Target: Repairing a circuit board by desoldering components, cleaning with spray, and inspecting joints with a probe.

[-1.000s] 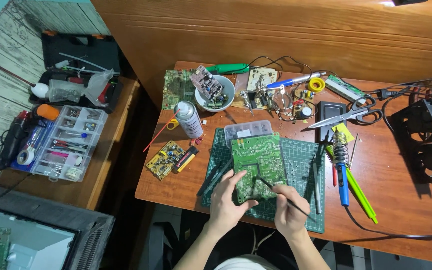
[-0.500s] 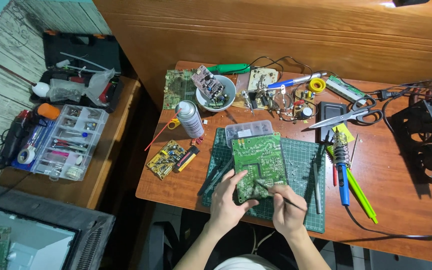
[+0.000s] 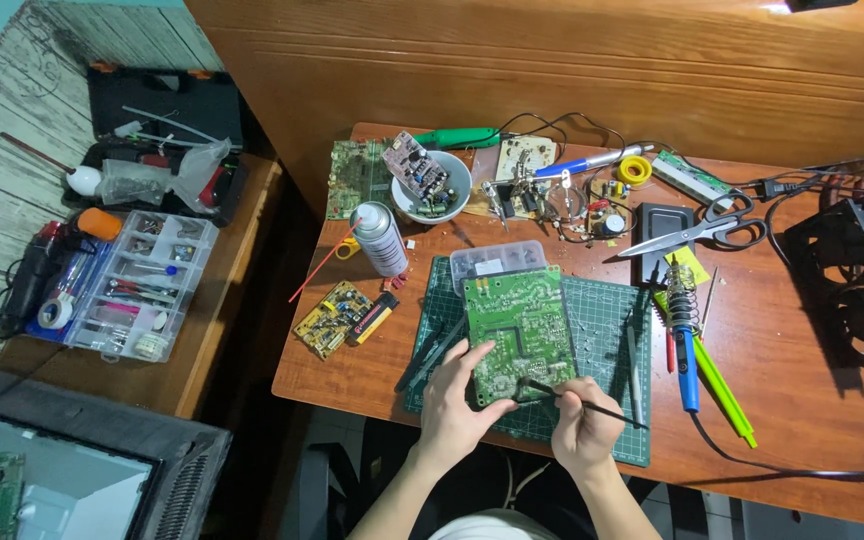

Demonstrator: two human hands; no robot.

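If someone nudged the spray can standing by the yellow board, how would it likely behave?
The spray can stands upright, tall and narrow, so a sideways nudge would probably tip it. Being round, it would likely roll across the table. Its thin red straw looks flexible and might bend.

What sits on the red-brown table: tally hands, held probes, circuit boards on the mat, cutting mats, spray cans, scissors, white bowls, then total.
Hands: 2
Held probes: 1
Circuit boards on the mat: 1
Cutting mats: 1
Spray cans: 1
Scissors: 1
White bowls: 1
Total: 8
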